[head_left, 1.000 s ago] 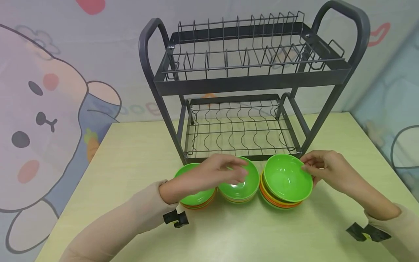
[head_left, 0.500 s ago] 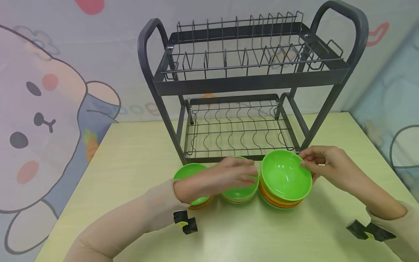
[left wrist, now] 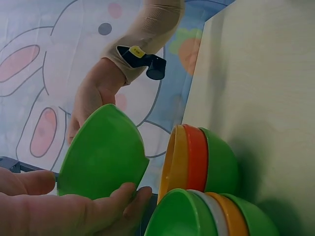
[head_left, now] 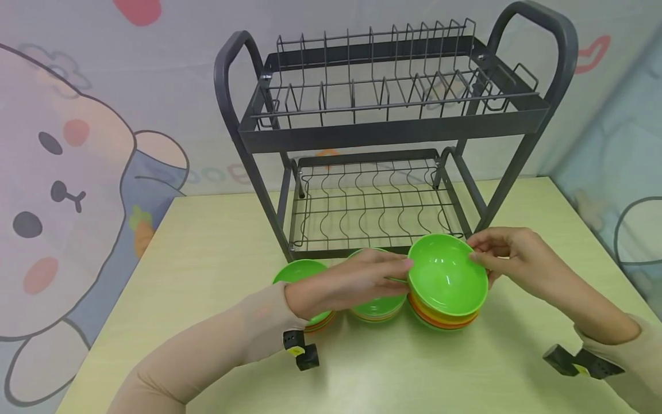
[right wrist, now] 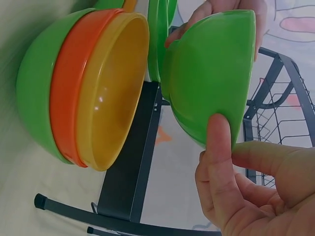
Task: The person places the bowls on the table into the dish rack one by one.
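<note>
A green bowl (head_left: 447,275) is held tilted above the right-hand stack, its inside facing up in the head view. My right hand (head_left: 509,253) pinches its right rim, with the thumb inside and fingers on the outer wall. At the opposite side, my left hand (head_left: 364,277) has its thumb at the rim and its fingers (left wrist: 127,196) against the outer wall. Beneath the raised bowl, a yellow bowl (right wrist: 113,93), an orange bowl (right wrist: 74,83) and a green bowl (right wrist: 42,83) stay nested. The left hand and forearm partly cover the middle stack (head_left: 380,307) and left stack (head_left: 300,269).
Behind the stacks stands a dark two-tier dish rack (head_left: 393,133). Its lower wire shelf (head_left: 372,207) lies right behind the bowls. The pale tabletop (head_left: 383,368) extends in front, and a cartoon-printed backdrop (head_left: 207,115) hangs behind.
The raised green bowl has shifted slightly left and up off its stack, with the right hand following. My left hand has moved right from over the middle stack to the bowl's left rim.
</note>
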Demonstrator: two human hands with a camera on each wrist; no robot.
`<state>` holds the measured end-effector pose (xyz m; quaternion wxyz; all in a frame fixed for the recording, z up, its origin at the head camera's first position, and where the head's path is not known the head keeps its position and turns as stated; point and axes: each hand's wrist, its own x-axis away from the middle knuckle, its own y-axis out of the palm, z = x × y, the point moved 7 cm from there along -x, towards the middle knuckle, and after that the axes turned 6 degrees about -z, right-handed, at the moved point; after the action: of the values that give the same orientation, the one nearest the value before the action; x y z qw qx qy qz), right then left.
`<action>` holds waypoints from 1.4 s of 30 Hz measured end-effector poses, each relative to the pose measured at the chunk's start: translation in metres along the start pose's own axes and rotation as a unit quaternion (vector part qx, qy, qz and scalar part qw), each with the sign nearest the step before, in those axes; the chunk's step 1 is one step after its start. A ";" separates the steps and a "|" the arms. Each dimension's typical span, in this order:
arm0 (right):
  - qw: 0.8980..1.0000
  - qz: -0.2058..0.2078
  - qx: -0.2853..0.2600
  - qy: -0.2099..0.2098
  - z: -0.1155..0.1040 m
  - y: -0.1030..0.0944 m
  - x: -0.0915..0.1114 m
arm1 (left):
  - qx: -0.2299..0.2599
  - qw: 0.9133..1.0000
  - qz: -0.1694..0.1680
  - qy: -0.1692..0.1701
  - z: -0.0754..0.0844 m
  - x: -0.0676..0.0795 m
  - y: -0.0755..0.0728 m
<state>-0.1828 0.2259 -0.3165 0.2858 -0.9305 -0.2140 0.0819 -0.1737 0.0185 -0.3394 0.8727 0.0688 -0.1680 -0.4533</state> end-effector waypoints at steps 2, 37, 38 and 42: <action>1.000 0.002 -0.003 0.003 -0.001 0.000 -0.001 | 0.012 1.000 0.006 -0.003 -0.001 -0.001 0.000; 0.957 0.291 -0.009 -0.005 0.010 -0.051 0.010 | 0.004 0.998 0.053 0.042 0.013 -0.001 -0.015; 0.952 0.306 -0.006 -0.006 0.010 -0.053 0.010 | 0.001 0.998 0.055 0.043 0.014 0.000 -0.016; 0.936 0.351 -0.021 -0.032 0.011 -0.060 0.006 | -0.004 0.997 0.069 0.045 0.017 0.000 -0.023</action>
<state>-0.2015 0.2786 -0.2913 0.2119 -0.9492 0.1158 0.2017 -0.1978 0.0058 -0.3304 0.9089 0.0742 -0.1310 -0.3889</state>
